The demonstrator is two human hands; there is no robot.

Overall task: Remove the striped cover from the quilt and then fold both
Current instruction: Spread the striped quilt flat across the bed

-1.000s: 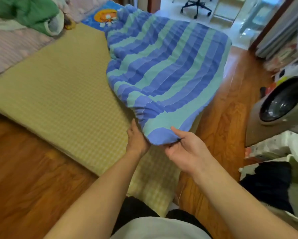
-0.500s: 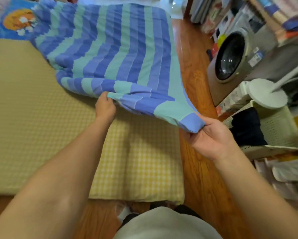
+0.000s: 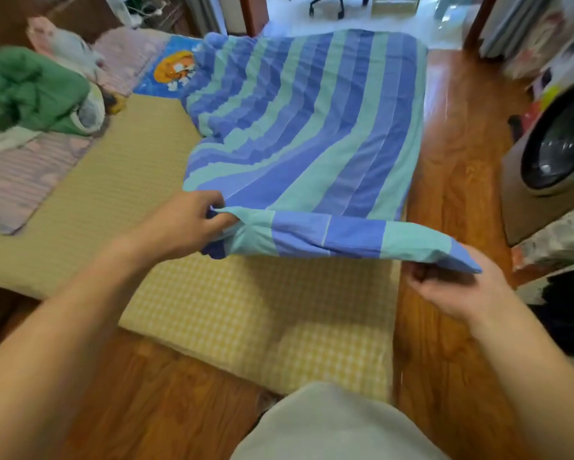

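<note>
- Head view: the striped cover (image 3: pixel 299 127), banded in blue and teal, lies spread over the far right part of the mattress (image 3: pixel 252 313), its right side running along the mattress's right edge beside the wooden floor (image 3: pixel 451 161).
- The cover's near edge is lifted off the mattress and stretched as a taut band between the two hands.
- The left hand (image 3: pixel 183 224) pinches the left end of that band, fingers and thumb curled round a bunched fold; the grip sits over the middle of the mattress, with the cloth running away from it to the right and to the far side.
- The right hand (image 3: pixel 451 287) holds the right corner of the band from below, fingers curled under the cloth, thumb hidden; this grip hangs just past the mattress's right edge, above the floor.
- Whether the quilt is inside the cover cannot be told.
- A green bundle (image 3: pixel 30 91) lies at the mattress's far left; a washing machine (image 3: pixel 557 151) stands to the right on the floor.
</note>
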